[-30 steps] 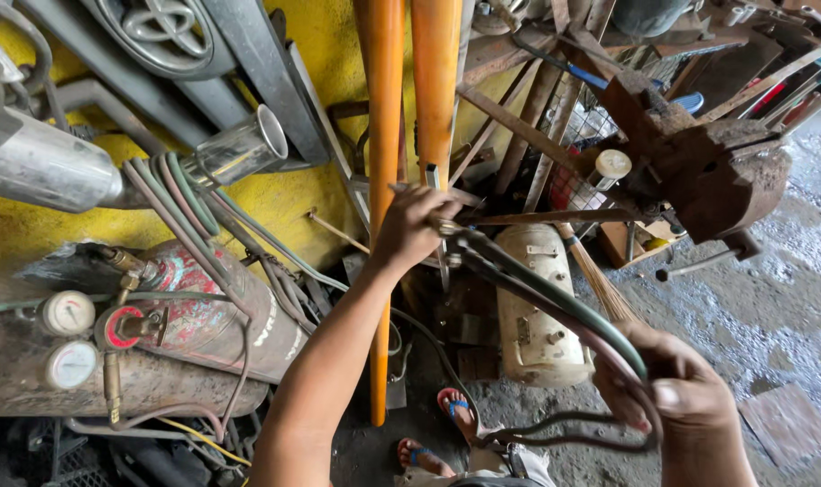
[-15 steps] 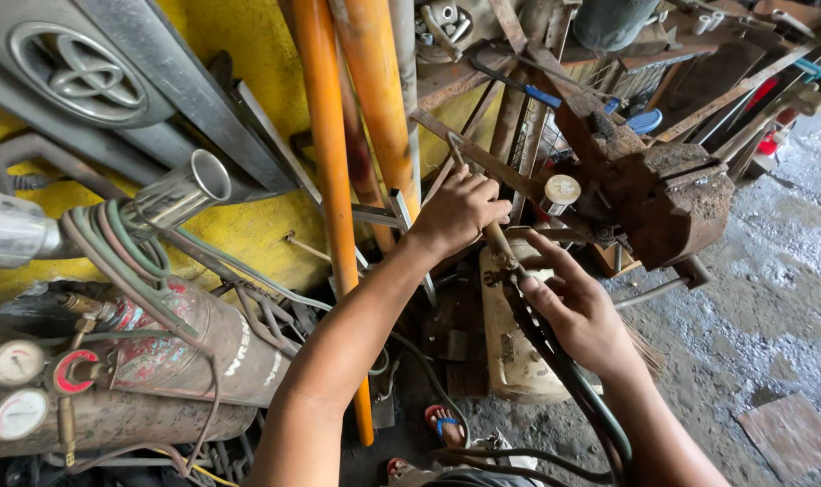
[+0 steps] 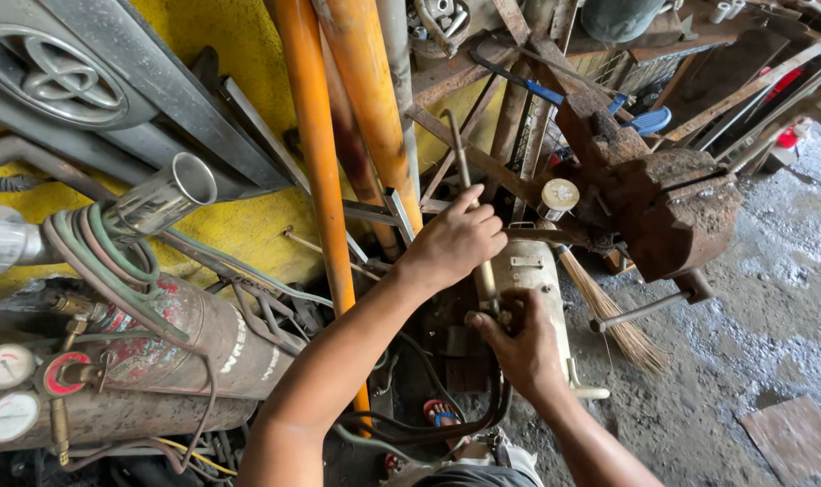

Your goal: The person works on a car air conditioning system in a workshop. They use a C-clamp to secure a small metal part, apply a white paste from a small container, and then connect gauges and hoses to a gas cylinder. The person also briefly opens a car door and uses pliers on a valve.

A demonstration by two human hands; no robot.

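Torch upright; left hand closed on its tube, right hand gripping the base below

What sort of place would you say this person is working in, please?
Most likely a metal or welding workshop: a rusty bench vise, gas cylinders with pressure gauges and hoses, and the torch held in the left hand and right hand.

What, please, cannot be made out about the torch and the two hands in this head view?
- Torch body: covered by the left hand.
- Torch valve end: wrapped by the right hand.
- Hoses: cut off at the bottom edge.
- Gauge dials: too small to read.
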